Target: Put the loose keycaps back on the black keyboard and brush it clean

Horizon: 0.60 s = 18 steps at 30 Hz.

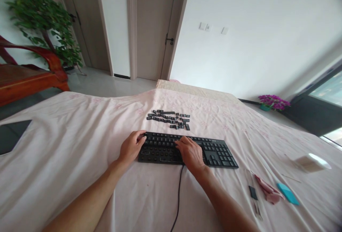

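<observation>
A black computer keyboard (160, 142) lies on the pale pink cloth, its cable running towards me. Its upper rows and number pad carry keycaps; several lower-left positions are bare. My left hand (131, 147) grips the keyboard's upper left corner, thumb on top and fingers at the edge. Over the middle of the keys is my right hand (191, 152), fingers bent together with tips down at the key rows; anything between them is too small to make out. Beyond the keyboard lie several loose black keycaps (171, 121) and a long space bar (169, 112).
To the right lie a black-handled puller with wire ends (253, 193), a pink cloth (269, 191), a teal block (288, 193) and a clear round container (311, 163). A dark flat device (13, 136) is at the left. The cable (179, 198) crosses the cloth.
</observation>
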Available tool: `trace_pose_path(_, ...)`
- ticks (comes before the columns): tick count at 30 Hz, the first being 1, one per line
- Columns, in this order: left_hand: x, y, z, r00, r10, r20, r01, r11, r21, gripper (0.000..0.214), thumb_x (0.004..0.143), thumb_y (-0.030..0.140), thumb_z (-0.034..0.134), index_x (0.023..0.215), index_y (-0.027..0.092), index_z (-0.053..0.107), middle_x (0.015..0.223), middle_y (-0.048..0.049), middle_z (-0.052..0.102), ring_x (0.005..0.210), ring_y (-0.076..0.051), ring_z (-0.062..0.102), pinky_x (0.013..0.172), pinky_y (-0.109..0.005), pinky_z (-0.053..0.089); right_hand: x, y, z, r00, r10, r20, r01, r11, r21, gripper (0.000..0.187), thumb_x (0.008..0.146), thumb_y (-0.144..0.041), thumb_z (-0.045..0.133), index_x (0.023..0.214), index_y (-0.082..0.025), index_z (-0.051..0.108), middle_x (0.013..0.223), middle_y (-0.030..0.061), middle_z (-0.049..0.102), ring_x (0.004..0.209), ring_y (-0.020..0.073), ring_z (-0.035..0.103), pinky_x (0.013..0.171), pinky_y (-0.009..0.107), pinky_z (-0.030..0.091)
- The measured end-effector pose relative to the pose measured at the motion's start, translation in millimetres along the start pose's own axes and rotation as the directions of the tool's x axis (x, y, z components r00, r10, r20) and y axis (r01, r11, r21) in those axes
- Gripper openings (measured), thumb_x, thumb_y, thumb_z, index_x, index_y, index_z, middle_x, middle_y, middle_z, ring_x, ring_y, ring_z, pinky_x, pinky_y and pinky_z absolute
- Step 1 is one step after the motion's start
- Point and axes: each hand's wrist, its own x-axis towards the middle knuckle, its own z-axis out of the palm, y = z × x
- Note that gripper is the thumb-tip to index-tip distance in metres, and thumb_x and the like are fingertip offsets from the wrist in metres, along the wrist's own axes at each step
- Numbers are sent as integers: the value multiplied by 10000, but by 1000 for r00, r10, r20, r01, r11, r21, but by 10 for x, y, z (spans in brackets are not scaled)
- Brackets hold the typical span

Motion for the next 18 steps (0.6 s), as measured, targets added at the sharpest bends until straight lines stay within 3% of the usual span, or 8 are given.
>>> trace_pose_path(10,-6,-2,7,1000,-3,2,3,1000,10,354,849,372,464,1162,258,584,1111,-24,642,940,-176,610,827,-287,463,25,28,-20,999,-15,37,16,999,-37,174,910,-277,513,968,-292,676,860,-2,606,803,134,522,648,262,310)
trace_pose_path(18,4,-8,15,1000,-11,-1,11,1000,15,346,843,364,473,1151,257,590,1100,-22,646,930,-171,614,837,-284,460,14,-1,-26,998,-30,51,32,999,-36,208,929,-277,469,878,-264,670,838,0,593,785,131,515,645,262,300)
